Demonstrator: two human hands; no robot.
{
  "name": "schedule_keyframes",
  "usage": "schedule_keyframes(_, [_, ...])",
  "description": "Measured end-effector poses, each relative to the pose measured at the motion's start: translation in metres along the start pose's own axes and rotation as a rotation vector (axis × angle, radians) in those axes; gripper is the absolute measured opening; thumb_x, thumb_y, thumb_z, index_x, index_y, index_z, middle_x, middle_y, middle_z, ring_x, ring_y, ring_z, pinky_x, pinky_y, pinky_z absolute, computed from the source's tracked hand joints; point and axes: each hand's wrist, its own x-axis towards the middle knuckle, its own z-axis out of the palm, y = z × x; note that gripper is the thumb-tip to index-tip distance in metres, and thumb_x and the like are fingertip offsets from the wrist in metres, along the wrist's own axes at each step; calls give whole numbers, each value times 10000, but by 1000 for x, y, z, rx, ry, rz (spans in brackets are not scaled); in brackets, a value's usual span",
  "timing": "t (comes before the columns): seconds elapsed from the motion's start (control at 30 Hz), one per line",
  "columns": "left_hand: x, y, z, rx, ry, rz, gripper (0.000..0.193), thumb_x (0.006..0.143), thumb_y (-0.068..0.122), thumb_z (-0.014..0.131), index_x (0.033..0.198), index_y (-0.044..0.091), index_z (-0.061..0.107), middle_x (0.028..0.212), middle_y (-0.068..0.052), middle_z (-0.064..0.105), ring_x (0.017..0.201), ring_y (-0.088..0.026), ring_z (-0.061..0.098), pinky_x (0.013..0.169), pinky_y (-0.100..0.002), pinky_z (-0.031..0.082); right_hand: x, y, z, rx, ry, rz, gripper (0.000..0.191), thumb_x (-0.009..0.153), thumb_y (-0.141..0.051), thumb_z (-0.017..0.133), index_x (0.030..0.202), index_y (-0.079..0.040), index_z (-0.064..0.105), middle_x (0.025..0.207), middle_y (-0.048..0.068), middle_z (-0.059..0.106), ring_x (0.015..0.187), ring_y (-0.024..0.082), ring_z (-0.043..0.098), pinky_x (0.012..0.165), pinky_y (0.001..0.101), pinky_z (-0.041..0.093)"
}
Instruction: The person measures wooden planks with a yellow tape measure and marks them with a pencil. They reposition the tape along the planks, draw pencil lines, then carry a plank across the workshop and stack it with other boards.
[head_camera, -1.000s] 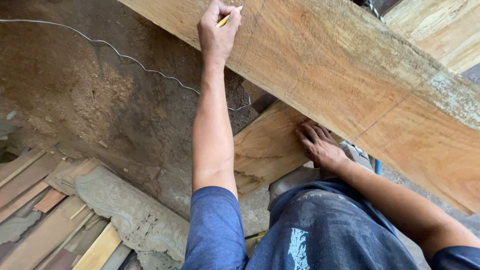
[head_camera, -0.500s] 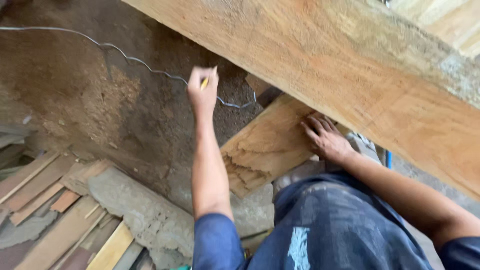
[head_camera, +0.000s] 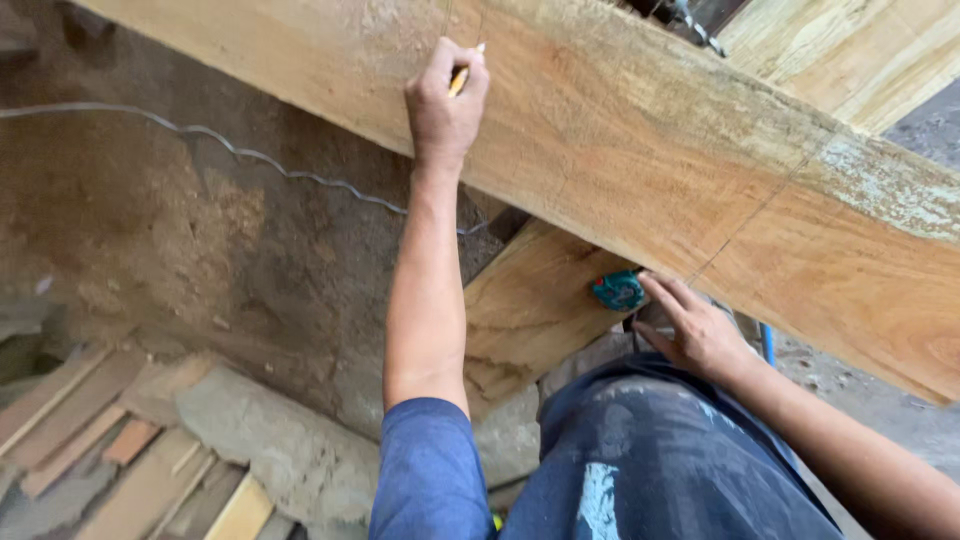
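My left hand is raised against a wide wooden plank that runs across the top of the head view, and it grips a yellow pencil with its tip on the wood. My right hand rests near the plank's lower edge, its fingers touching a small teal object. A second, shorter board lies under the plank, between my two arms. My knee in blue trousers fills the bottom middle.
Bare earth with a thin twisted wire across it lies to the left. Scrap boards and a flat stone sit at the lower left. Another plank is at the top right.
My left hand dropped below the plank and has come back up onto it with the pencil. My right hand has slid off the lower board to the teal object.
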Motion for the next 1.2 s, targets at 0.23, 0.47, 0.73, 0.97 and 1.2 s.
schedule_keyframes(0.23, [-83, 15, -40, -22, 160, -148, 129, 941, 24, 730, 901, 41, 609, 767, -93, 699, 666, -158, 686, 621, -340, 564, 13, -1, -11, 0, -67, -18, 730, 816, -277, 777, 1446, -44, 489, 1323, 182, 604, 1113, 394, 652, 877, 441, 571])
schedule_keyframes(0.47, [-205, 9, -87, 40, 116, -235, 175, 952, 58, 779, 888, 24, 619, 760, -128, 677, 663, -179, 617, 646, -347, 550, 14, -8, -11, 47, 22, -169, 656, 833, -215, 788, 1411, -42, 532, 1204, 186, 662, 1027, 391, 680, 806, 433, 589])
schedule_keyframes(0.73, [-389, 58, -87, -149, -77, -581, 118, 980, 137, 654, 1015, 28, 686, 886, -86, 778, 794, -166, 754, 712, -328, 596, -83, 9, 31, 19, 406, 51, 151, 952, -146, 778, 1067, -65, 722, 1027, 127, 720, 922, 279, 715, 804, 361, 569])
schedule_keyframes(0.97, [-516, 40, -74, -391, -374, -349, 280, 1085, 249, 549, 1208, 52, 704, 969, -91, 800, 812, -167, 766, 732, -325, 604, -319, 17, 199, 321, 703, 702, 208, 1086, -184, 678, 1138, 11, 727, 963, 108, 737, 848, 154, 689, 777, 317, 553])
schedule_keyframes(1.2, [-585, 57, -61, -580, -733, -354, 342, 1015, 193, 599, 1285, -11, 649, 1036, -98, 788, 947, -157, 758, 860, -280, 607, -588, 2, 319, 658, 1425, 952, 145, 1049, -120, 569, 1083, -8, 654, 850, 84, 652, 686, 166, 608, 591, 325, 498])
